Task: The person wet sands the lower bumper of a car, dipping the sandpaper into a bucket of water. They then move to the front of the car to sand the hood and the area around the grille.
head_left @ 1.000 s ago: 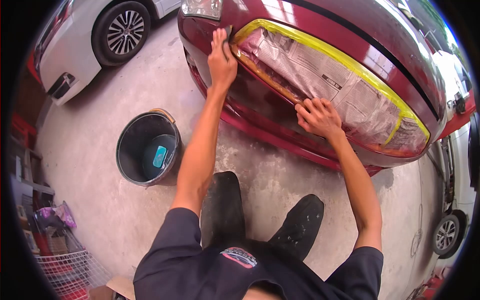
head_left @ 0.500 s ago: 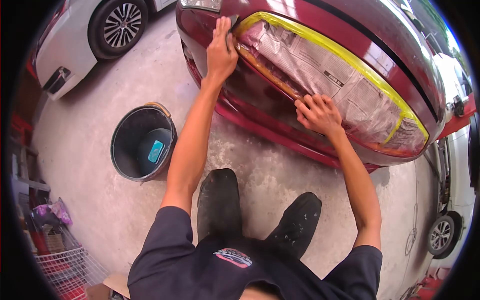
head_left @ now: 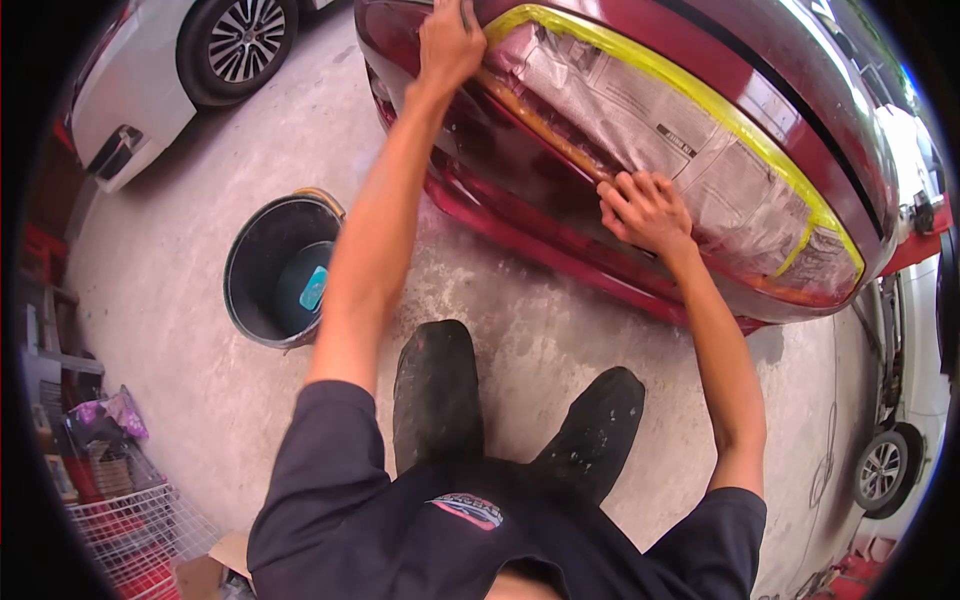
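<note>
A car bumper (head_left: 510, 180) spans the top centre and upper right of the frame, with newspaper (head_left: 640, 110) on it and tape (head_left: 728, 104) along the newspaper's upper edge. The person's left hand (head_left: 450, 48) is over the bumper at the top, left of the newspaper; the right hand (head_left: 648, 212) is over the newspaper's lower edge, right of centre. Left of centre, partly behind the left forearm (head_left: 375, 230), a bucket (head_left: 255, 255) stands on the floor (head_left: 150, 300), a block (head_left: 313, 288) inside. A second car (head_left: 145, 65) is upper left, a wire basket (head_left: 130, 530) lower left.
</note>
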Tool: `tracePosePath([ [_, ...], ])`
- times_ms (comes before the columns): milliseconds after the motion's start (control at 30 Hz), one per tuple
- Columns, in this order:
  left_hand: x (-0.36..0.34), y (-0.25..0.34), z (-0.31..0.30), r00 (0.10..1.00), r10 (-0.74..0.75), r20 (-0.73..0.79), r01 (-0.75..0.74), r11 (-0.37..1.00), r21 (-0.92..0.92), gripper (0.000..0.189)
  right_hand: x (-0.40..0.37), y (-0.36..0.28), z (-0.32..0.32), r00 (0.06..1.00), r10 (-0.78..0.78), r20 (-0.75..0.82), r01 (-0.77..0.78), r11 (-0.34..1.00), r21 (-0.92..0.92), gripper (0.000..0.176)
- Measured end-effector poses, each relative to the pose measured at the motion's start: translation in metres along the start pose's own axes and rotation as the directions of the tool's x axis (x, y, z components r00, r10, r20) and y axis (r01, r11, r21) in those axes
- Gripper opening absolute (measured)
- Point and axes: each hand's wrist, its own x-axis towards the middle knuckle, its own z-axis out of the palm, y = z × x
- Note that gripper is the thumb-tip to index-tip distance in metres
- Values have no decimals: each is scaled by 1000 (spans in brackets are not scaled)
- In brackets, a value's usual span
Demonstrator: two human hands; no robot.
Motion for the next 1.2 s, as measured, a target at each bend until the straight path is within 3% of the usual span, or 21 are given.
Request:
tracePosePath([
  [33, 16, -3, -11, 985, -82, 149, 98, 990, -99, 39, -1, -3, -1, 1000, 6, -2, -6, 1000, 6, 29],
  [100, 22, 7, -38, 962, -127, 241, 166, 975, -149, 38, 2, 0, -2, 1000, 10, -19, -9, 1000, 8, 27],
  [233, -56, 9, -17, 996, 94, -10, -94, 990, -106, 39, 3, -2, -4, 1000, 15, -20, -15, 1000, 11, 26],
  [433, -19, 0, -2, 1000, 15, 13, -14, 997, -72, 43, 4, 0, -3, 1000, 1, -19, -2, 1000, -10, 26],
  [633, -61, 9, -16, 999, 41, 29, -40, 998, -53, 41, 0, -2, -4, 1000, -3, 1, 3, 1000, 5, 28],
  [767, -1, -5, 7, 1000, 10, 25, -10, 1000, 1, 42, 5, 1, -5, 1000, -1, -23, 1, 1000, 1, 26],
  [933, -61, 15, -14, 999, 0, 36, 3, 995, -97, 41, 3, -1, -5, 1000, 1, -6, -1, 1000, 15, 26],
  [1067, -2, -3, 8, 1000, -4, 15, 4, 999, -40, 41, 1, 0, -1, 1000, 5, 11, -5, 1000, 23, 24],
  [1200, -44, 20, -8, 1000, 10, 20, -8, 996, -92, 44, 4, -1, -8, 1000, 2, 12, -2, 1000, -6, 28],
])
